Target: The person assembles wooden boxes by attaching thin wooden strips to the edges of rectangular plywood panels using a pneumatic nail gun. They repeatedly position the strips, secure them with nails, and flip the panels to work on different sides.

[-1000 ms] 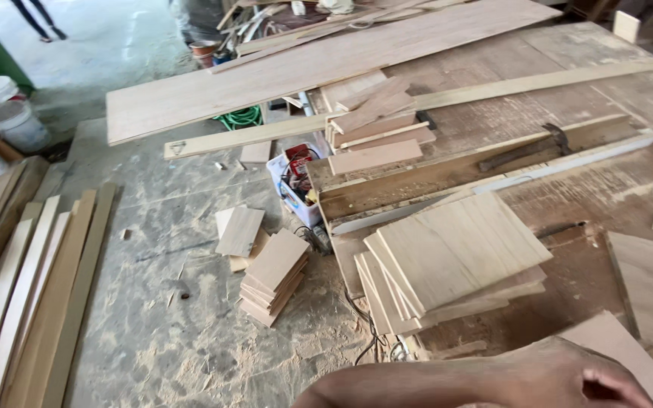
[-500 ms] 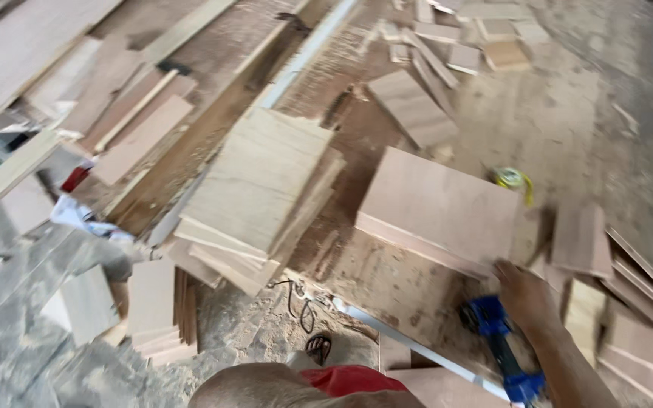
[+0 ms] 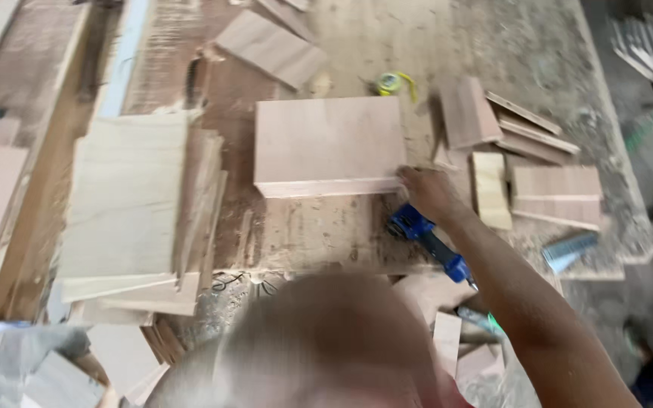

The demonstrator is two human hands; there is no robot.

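Head view: the right hand (image 3: 426, 190) rests against the near right corner of a stack of flat wooden panels (image 3: 329, 143), fingers curled onto the corner edge, though blur makes it hard to say whether they grip it or only press on it. The stack lies square on the sawdust-covered workbench (image 3: 319, 230), its long front edge facing the person, which leaves that corner easy to reach. Just below the hand a blue-handled tool (image 3: 426, 240) lies on the bench, close under the wrist. The left hand is not in view.

To the left, a larger heap of pale boards (image 3: 126, 200) sits apart from the stack with a strip of bare bench between them. On the right, smaller offcuts (image 3: 519, 162) crowd near the hand, so room on that side is tight. A yellow tape measure (image 3: 391, 81) lies just beyond the stack's far edge.
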